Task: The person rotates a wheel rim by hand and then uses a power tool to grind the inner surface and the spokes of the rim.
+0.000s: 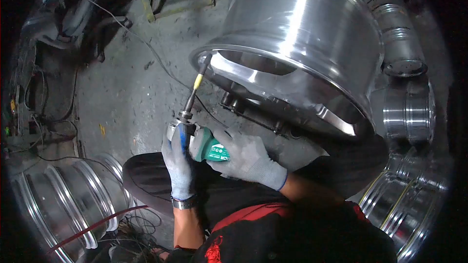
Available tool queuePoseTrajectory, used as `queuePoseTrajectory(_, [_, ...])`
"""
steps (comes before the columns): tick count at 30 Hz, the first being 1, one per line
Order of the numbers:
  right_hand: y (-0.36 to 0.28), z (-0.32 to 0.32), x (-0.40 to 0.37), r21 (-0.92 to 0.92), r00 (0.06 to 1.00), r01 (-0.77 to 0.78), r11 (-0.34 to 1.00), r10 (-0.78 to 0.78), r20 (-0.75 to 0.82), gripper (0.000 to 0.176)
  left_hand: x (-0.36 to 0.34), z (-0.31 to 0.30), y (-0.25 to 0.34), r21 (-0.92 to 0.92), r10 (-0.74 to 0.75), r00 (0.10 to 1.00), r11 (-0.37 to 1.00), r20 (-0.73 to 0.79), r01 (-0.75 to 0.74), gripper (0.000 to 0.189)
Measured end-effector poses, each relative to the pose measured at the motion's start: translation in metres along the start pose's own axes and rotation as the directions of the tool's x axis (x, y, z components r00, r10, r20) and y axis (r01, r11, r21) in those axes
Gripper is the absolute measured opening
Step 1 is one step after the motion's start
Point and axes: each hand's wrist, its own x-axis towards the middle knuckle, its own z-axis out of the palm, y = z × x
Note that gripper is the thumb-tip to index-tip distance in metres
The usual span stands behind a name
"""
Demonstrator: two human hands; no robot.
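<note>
Ahead, the big polished wheel rim [312,34] lies up and right of my grip, open mouth facing me. The grinder [207,147] points its long shaft [194,90] from my hands up to the rim's lip. My right hand [248,158] is closed round its green body; my left hand [178,163], nearer the rim, clasps its neck. Whether the tip touches is too small to tell; my leg [351,158] hides the rim's lower edge.

grinder [208,147] — body hid under left hand [178,164], right hand [248,158] | label [219,155] unreadable | floor rim [63,199] cut by edge
</note>
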Motion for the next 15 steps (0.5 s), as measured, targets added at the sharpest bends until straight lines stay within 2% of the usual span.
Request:
queuePoseTrajectory(4, [-0.001, 0.0, 0.0, -0.024, 1.0, 0.001, 1.0, -0.001, -0.004, 0.076, 0.002, -0.003, 0.004, 0.068, 0.033, 0.999, 0.997, -0.001, -0.033, 0.04])
queuePoseTrajectory(5, [-0.002, -0.001, 0.0, -0.012, 1.0, -0.022, 1.0, 0.022, 0.006, 0.076, 0.004, -0.004, 0.008, -0.218, -0.184, 0.982, 0.958, 0.03, 0.186, 0.031])
queuePoseTrajectory(6, [-0.003, -0.002, 0.001, -0.001, 0.999, -0.045, 0.999, 0.045, 0.016, 0.077, 0.006, -0.002, 0.012, -0.474, -0.373, 0.92, 0.793, 0.119, 0.383, 0.033])
queuePoseTrajectory(7, [-0.002, -0.001, 0.0, -0.006, 0.999, -0.041, 0.999, 0.041, 0.019, 0.077, 0.008, 0.002, 0.016, -0.546, -0.39, 0.916, 0.748, 0.098, 0.377, 0.039])
queuePoseTrajectory(8, [0.0, -0.001, -0.001, -0.02, 1.0, -0.028, 0.999, 0.028, 0.002, 0.077, 0.009, 0.001, 0.017, -0.549, -0.393, 0.915, 0.746, 0.095, 0.378, 0.039])
queuePoseTrajectory(10, [0.001, -0.002, 0.001, -0.031, 1.0, -0.009, 0.999, 0.009, -0.013, 0.077, 0.011, -0.001, 0.02, -0.444, -0.384, 0.92, 0.813, 0.078, 0.377, 0.036])
queuePoseTrajectory(13, [-0.001, -0.004, 0.005, 0.0, 0.999, -0.024, 1.0, 0.024, 0.049, 0.077, 0.008, -0.002, 0.02, -0.426, -0.399, 0.916, 0.823, 0.036, 0.375, 0.034])
queuePoseTrajectory(15, [-0.002, -0.003, 0.005, -0.027, 0.996, -0.037, 0.999, 0.039, 0.077, 0.077, 0.008, -0.004, 0.017, -0.437, -0.402, 0.913, 0.812, 0.065, 0.388, 0.034])
